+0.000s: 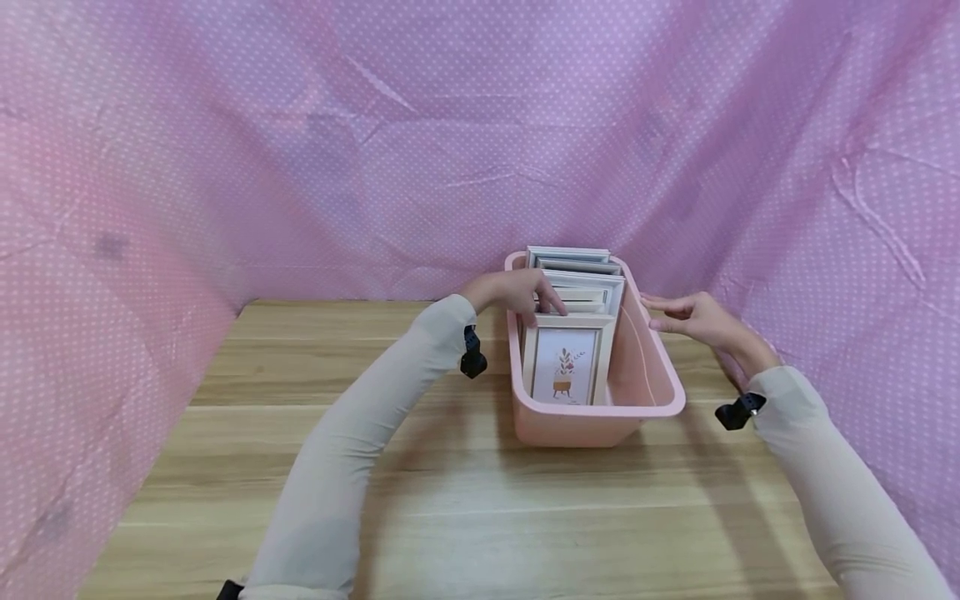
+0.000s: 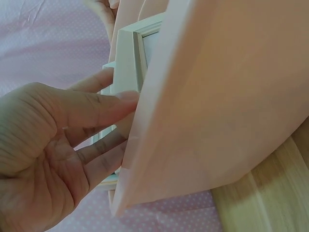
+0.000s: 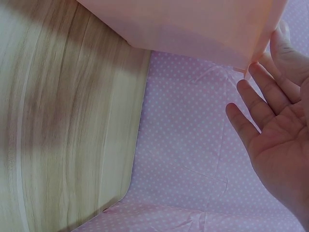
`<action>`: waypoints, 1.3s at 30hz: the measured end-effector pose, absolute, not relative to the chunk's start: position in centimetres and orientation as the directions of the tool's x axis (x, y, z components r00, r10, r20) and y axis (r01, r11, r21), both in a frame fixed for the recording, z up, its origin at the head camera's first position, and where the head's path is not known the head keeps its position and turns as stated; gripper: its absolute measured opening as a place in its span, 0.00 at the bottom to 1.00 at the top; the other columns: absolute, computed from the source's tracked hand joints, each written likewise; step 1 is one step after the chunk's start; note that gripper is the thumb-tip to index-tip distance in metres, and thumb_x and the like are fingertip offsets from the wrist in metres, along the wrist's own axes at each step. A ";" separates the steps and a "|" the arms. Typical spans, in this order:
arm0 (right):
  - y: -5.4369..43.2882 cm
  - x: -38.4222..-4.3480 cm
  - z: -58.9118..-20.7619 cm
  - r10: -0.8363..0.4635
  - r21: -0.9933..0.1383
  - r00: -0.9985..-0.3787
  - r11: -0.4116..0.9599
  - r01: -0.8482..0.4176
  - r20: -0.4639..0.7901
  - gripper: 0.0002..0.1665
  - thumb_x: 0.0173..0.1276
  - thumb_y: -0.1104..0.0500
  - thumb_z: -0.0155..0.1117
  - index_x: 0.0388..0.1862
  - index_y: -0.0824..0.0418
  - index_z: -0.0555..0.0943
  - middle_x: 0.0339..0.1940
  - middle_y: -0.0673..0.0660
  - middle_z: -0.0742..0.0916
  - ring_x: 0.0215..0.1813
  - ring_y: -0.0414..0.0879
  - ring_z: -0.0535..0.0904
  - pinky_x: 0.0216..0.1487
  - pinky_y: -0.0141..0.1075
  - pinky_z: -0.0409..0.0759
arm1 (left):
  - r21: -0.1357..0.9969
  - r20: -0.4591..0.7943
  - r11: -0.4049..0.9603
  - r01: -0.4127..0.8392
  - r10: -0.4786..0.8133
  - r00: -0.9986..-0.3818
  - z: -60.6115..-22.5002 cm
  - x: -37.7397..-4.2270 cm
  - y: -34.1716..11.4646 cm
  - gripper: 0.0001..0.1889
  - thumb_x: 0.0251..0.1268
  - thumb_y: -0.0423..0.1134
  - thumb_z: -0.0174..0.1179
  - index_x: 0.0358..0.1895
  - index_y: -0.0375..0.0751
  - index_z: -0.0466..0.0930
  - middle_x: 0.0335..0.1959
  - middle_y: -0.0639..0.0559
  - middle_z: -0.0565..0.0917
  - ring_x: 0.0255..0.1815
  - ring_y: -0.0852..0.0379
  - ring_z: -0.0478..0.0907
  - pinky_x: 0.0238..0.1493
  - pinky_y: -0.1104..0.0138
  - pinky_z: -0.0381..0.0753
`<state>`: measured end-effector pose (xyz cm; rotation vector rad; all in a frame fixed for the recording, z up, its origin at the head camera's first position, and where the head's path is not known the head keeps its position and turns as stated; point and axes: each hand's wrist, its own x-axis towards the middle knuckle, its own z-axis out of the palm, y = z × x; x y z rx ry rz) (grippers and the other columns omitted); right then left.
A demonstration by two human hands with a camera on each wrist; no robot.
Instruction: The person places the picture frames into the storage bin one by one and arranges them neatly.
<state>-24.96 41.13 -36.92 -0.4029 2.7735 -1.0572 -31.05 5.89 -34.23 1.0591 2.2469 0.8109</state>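
Observation:
A pink plastic bin point(image 1: 600, 427) stands on the table and holds several picture frames on edge. The front picture frame point(image 1: 603, 367) has a pale cream border around a drawing of a potted plant, and leans back against the others. My left hand point(image 1: 517, 292) reaches over the bin's left rim and pinches this frame near its top left corner; in the left wrist view the thumb point(image 2: 126, 96) lies on its front and the fingers go behind. My right hand point(image 1: 701, 321) is at the bin's right rim, fingers point(image 3: 258, 104) extended and spread, fingertips at its outer side.
White picture frames point(image 1: 570, 252) rise above the bin's rim at its far end. Bare wood tabletop point(image 1: 300, 433) lies left of and in front of the bin. Pink dotted cloth point(image 1: 420, 167) hangs behind the table and along both sides.

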 end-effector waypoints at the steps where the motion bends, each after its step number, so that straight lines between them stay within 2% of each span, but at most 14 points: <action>1: 41.1 -24.9 -37.0 -0.299 -0.674 -0.954 0.712 -0.196 -0.039 0.30 0.71 0.57 0.69 0.69 0.65 0.75 0.70 0.61 0.75 0.75 0.64 0.67 0.72 0.50 0.70 | 0.698 -0.196 0.514 0.498 0.807 -0.557 -34.2 -31.0 5.9 0.28 0.55 0.17 0.66 0.59 0.43 0.85 0.55 0.42 0.85 0.51 0.54 0.77 0.33 0.75 0.78; 3: 41.1 -24.9 -37.0 -0.296 -0.677 -0.955 0.709 -0.196 -0.033 0.30 0.71 0.57 0.69 0.68 0.66 0.75 0.70 0.61 0.75 0.74 0.64 0.68 0.72 0.48 0.70 | 0.691 -0.189 0.511 0.511 0.810 -0.555 -34.2 -31.0 5.8 0.28 0.55 0.17 0.67 0.58 0.43 0.85 0.55 0.42 0.85 0.52 0.53 0.79 0.35 0.75 0.80; 8: 41.0 -24.8 -36.9 -0.299 -0.665 -0.954 0.718 -0.205 -0.030 0.30 0.71 0.57 0.69 0.68 0.65 0.75 0.70 0.62 0.75 0.74 0.64 0.68 0.68 0.36 0.75 | 0.685 -0.180 0.501 0.528 0.820 -0.544 -34.0 -31.0 5.5 0.27 0.55 0.17 0.67 0.58 0.41 0.85 0.55 0.42 0.86 0.54 0.53 0.81 0.40 0.74 0.82; 10: 41.1 -24.9 -36.9 -0.299 -0.659 -0.953 0.724 -0.203 -0.036 0.30 0.71 0.57 0.69 0.69 0.65 0.75 0.71 0.61 0.75 0.74 0.64 0.68 0.69 0.38 0.75 | 0.681 -0.178 0.499 0.536 0.823 -0.539 -34.0 -31.0 5.5 0.26 0.55 0.17 0.67 0.58 0.40 0.86 0.55 0.42 0.87 0.54 0.53 0.81 0.41 0.74 0.82; 12: 41.1 -24.9 -37.0 -0.295 -0.667 -0.954 0.720 -0.193 -0.043 0.30 0.71 0.57 0.69 0.69 0.65 0.75 0.71 0.60 0.75 0.74 0.64 0.68 0.72 0.45 0.72 | 0.677 -0.180 0.499 0.540 0.825 -0.536 -34.0 -31.0 5.5 0.26 0.55 0.17 0.67 0.57 0.40 0.86 0.55 0.43 0.87 0.54 0.53 0.81 0.41 0.74 0.82; 19: 41.1 -25.0 -37.1 -0.291 -0.684 -0.956 0.704 -0.190 -0.034 0.30 0.70 0.57 0.70 0.68 0.65 0.75 0.69 0.57 0.76 0.73 0.64 0.69 0.74 0.49 0.68 | 0.680 -0.170 0.490 0.545 0.829 -0.532 -34.0 -31.0 5.4 0.24 0.57 0.18 0.65 0.57 0.40 0.86 0.55 0.44 0.87 0.56 0.49 0.81 0.45 0.73 0.82; 22: 41.0 -24.9 -37.0 -0.288 -0.687 -0.957 0.702 -0.188 -0.033 0.30 0.71 0.57 0.70 0.68 0.66 0.75 0.68 0.57 0.76 0.73 0.66 0.69 0.74 0.57 0.65 | 0.679 -0.168 0.496 0.542 0.823 -0.542 -33.9 -30.9 5.3 0.23 0.59 0.19 0.65 0.57 0.40 0.86 0.52 0.43 0.87 0.56 0.49 0.81 0.44 0.73 0.81; 27: 41.0 -24.9 -36.9 -0.280 -0.690 -0.959 0.703 -0.170 -0.048 0.31 0.70 0.56 0.70 0.69 0.64 0.75 0.69 0.57 0.76 0.74 0.66 0.68 0.75 0.59 0.64 | 0.677 -0.154 0.496 0.543 0.817 -0.555 -33.9 -30.9 5.2 0.21 0.62 0.21 0.65 0.58 0.41 0.86 0.52 0.43 0.88 0.55 0.52 0.81 0.42 0.73 0.80; 30: 40.9 -24.9 -36.9 -0.289 -0.680 -0.956 0.709 -0.185 -0.042 0.30 0.70 0.57 0.70 0.68 0.65 0.75 0.69 0.58 0.75 0.74 0.64 0.69 0.74 0.53 0.66 | 0.685 -0.145 0.490 0.539 0.817 -0.558 -33.9 -30.9 5.2 0.21 0.62 0.22 0.65 0.58 0.41 0.86 0.52 0.44 0.88 0.51 0.53 0.81 0.40 0.73 0.80; 33: 41.0 -24.9 -37.0 -0.302 -0.672 -0.953 0.711 -0.206 -0.027 0.30 0.70 0.57 0.70 0.67 0.65 0.76 0.69 0.59 0.76 0.73 0.61 0.69 0.71 0.37 0.72 | 0.679 -0.125 0.484 0.552 0.818 -0.562 -33.8 -30.8 5.1 0.20 0.63 0.24 0.65 0.58 0.40 0.85 0.52 0.44 0.88 0.49 0.55 0.81 0.40 0.73 0.80; 36: 41.0 -25.0 -37.1 -0.315 -0.673 -0.949 0.703 -0.229 -0.007 0.29 0.69 0.58 0.70 0.67 0.66 0.77 0.68 0.60 0.76 0.72 0.57 0.69 0.65 0.23 0.73 | 0.681 -0.096 0.472 0.560 0.816 -0.570 -33.8 -30.9 5.0 0.19 0.64 0.25 0.65 0.58 0.38 0.85 0.51 0.43 0.88 0.47 0.56 0.81 0.40 0.73 0.81; 39: 41.1 -25.0 -37.2 -0.318 -0.677 -0.948 0.699 -0.231 -0.005 0.30 0.69 0.58 0.71 0.67 0.66 0.76 0.68 0.60 0.76 0.72 0.49 0.71 0.62 0.17 0.71 | 0.696 -0.078 0.458 0.553 0.814 -0.576 -33.7 -30.9 5.0 0.18 0.65 0.26 0.64 0.58 0.36 0.85 0.50 0.42 0.88 0.45 0.57 0.81 0.40 0.73 0.82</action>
